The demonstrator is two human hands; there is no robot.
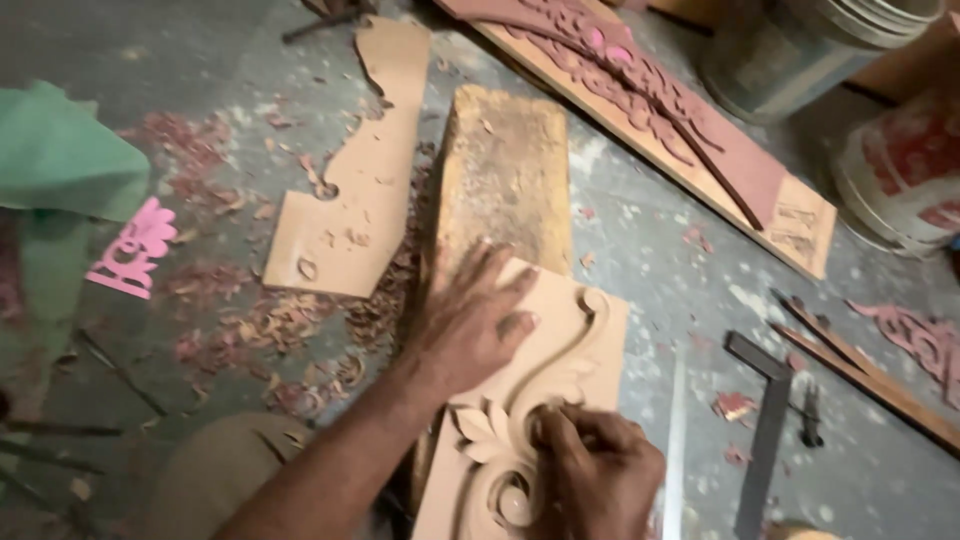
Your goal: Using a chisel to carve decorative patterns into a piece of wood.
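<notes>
A pale wooden panel (590, 340) carved with a scroll and leaves lies on a rough wooden block (505, 175) on the floor. My left hand (470, 320) rests flat on the panel's upper left part, fingers spread, holding it down. My right hand (595, 470) is lower, fingers curled tight against the carved leaf area. What they pinch is hidden; I cannot tell if a tool or paper is in them.
A cut-out board offcut (350, 190) lies to the left amid wood shavings. A long carved plank (650, 110) runs across the top right, beside buckets (800, 45). A metal square (765, 420) and chisels (860, 370) lie at right. Green cloth (60, 160) and a pink paper pattern (135, 250) sit left.
</notes>
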